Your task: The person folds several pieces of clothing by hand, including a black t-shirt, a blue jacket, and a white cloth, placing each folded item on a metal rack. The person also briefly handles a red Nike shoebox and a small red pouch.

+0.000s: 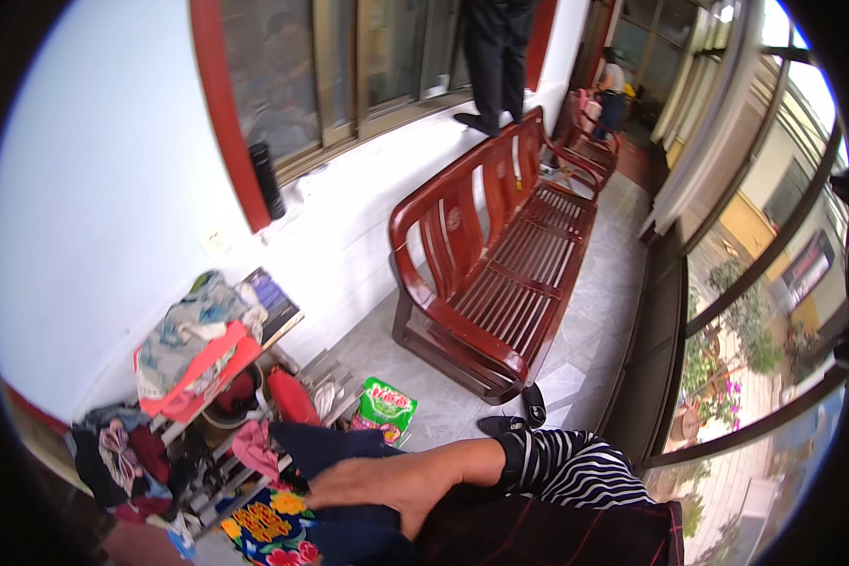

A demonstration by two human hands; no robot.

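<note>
My right hand [368, 484] reaches in from the lower right, out of a black-and-white striped sleeve [587, 470]. It lies over dark navy cloth [361, 534], which shows on both sides of it; the fingertips are blurred, so the grip is unclear. Beside the fingers is a navy floral cloth [272, 527] with yellow and red flowers. Pink cloth [256, 449] sits just above that. My left hand is out of view. A dark checked cloth [552, 534] fills the bottom, near the sleeve.
A rack [223, 488] holds heaped clothes [131, 453] at lower left. A green packet [385, 407] and black shoes [534, 405] are near a red-brown wooden bench [509, 283]. A person in dark trousers [495, 64] stands up by the window; another person [612, 92] is farther back.
</note>
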